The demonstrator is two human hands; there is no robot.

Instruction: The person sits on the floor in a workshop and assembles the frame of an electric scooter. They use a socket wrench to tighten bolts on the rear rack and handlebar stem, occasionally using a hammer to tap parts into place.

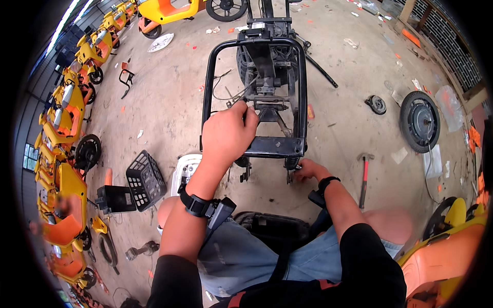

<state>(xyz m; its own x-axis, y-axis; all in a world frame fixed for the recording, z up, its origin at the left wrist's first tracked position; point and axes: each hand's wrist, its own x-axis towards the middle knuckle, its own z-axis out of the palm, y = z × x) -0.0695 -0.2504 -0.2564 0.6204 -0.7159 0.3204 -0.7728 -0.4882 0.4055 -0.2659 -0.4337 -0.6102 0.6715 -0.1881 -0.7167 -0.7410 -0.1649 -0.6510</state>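
A black scooter frame [208, 90] stands in front of me, its rear loop toward my knees. My left hand [230, 128] reaches over the left rail and crossbar of the loop. Its fingers are closed near a thin cable [222, 97] and the metal brackets inside; what they pinch is hidden. Low at the right rear corner, my right hand [309, 169] is closed beside the lower end of a coil shock absorber [291, 163]. A small bit of metal shows at its fingertips, too small to name. A second hanging bracket [245, 172] is left of it.
Left of me are a black plastic crate [145, 179], a black box [117, 199] and a white tray [179, 167]. To the right lie a red-handled hammer [364, 179], a hub-motor wheel [420, 122] and a round part [376, 104]. Yellow scooters [67, 185] line the left side.
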